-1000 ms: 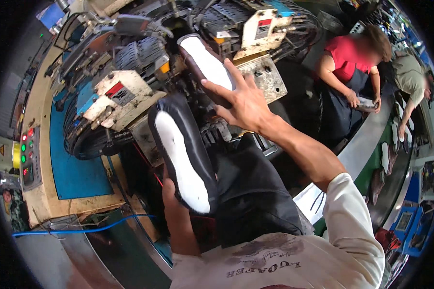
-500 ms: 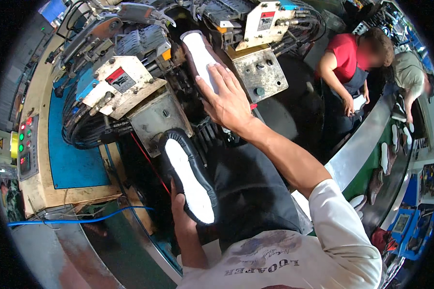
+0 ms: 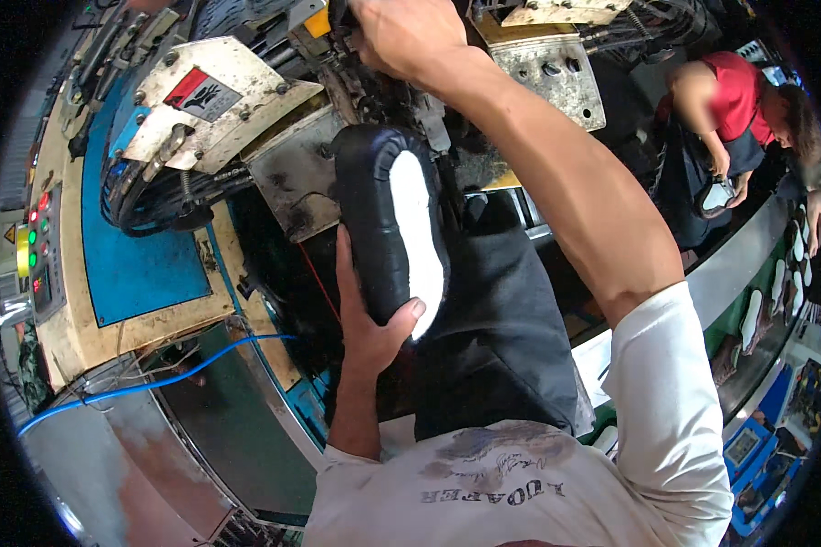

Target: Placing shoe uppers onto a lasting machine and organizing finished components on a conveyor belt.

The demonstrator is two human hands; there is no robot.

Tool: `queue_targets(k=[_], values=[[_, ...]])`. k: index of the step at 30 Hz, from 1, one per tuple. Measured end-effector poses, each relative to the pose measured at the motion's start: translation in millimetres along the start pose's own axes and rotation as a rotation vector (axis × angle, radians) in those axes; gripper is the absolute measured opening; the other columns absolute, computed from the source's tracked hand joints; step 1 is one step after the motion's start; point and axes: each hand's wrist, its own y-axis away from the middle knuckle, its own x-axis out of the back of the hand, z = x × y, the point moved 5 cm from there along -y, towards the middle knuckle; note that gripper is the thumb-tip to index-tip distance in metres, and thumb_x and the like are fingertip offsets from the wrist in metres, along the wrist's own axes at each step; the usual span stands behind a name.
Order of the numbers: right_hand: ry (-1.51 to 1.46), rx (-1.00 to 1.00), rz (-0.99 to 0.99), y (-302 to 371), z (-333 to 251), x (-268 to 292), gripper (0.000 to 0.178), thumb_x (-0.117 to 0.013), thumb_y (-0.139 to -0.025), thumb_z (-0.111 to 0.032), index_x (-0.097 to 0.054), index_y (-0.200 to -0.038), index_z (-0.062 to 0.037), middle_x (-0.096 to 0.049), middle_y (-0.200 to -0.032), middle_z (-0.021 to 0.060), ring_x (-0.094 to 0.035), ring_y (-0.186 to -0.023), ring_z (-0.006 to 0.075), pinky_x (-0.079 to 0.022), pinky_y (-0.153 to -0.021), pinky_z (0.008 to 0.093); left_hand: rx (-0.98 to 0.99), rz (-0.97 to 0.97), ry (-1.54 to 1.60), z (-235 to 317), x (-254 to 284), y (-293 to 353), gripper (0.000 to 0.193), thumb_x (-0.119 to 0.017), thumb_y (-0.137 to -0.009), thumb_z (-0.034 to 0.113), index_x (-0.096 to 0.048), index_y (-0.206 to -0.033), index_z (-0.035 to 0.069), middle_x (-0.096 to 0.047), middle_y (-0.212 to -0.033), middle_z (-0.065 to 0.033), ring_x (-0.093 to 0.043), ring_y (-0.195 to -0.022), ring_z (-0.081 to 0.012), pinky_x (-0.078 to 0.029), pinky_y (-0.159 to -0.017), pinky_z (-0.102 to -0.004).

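A black shoe upper (image 3: 360,214), with a white sole board (image 3: 413,228) on its underside, stands tilted in front of the machine. My left hand (image 3: 374,333) is closed around its lower end, thumb on the white board and fingers along the black side. My right hand (image 3: 415,41) reaches up to the middle of the machine at the top edge of the view. Its fingers are cut off or hidden there, so what they touch does not show.
Metal machine plates (image 3: 214,100) and black hoses (image 3: 137,196) flank my hands. A control panel (image 3: 41,246) with lit buttons stands left, a blue hose (image 3: 173,378) below it. At right, a co-worker in red (image 3: 734,100) handles a shoe beside a conveyor (image 3: 743,232) bearing several shoes.
My left hand has raised and turned the black shoe, showing more of its side. My right hand, earlier flat on a brown shoe in the machine, is now higher; that shoe is out of view.
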Motion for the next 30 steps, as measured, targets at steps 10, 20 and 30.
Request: queue_targets(k=[10,20,30], values=[[-0.034,-0.023,0.076,-19,-1,28,0.029,-0.055,-0.098,-0.016,-0.070,-0.117,-0.0001,-0.070,-0.121,0.0279,-0.061,-0.127,0.0429,-0.043,-0.116,0.0513,-0.363,0.139,-0.648,-10,-16,-2,0.125,-0.093,-0.078,0.017,-0.014,-0.174,0.011,-0.030,-0.165,-0.0333,-0.046,-0.143,-0.0547,-0.044,-0.118,-0.0603],[-0.292,0.132,0.091,7,-21,68,0.051,-0.072,-0.081,-0.014,-0.068,-0.131,-0.0027,-0.063,-0.121,0.0305,-0.061,-0.117,0.0490,-0.052,-0.101,0.0554,-0.479,0.306,-0.986,-38,60,76,0.114,-0.098,-0.072,0.024,-0.033,-0.164,0.007,-0.045,-0.148,-0.0400,-0.047,-0.132,-0.0661,-0.047,-0.111,-0.0684],[-0.457,-0.319,-0.661,429,65,108,0.047,-0.060,-0.103,-0.001,-0.061,-0.149,-0.0009,-0.054,-0.159,0.0255,-0.053,-0.146,0.0434,-0.044,-0.121,0.0449,0.577,0.813,0.547,-208,167,293,0.102,-0.085,-0.086,0.015,-0.029,-0.171,0.010,-0.061,-0.146,-0.0128,-0.062,-0.128,-0.0272,-0.052,-0.108,-0.0418]])
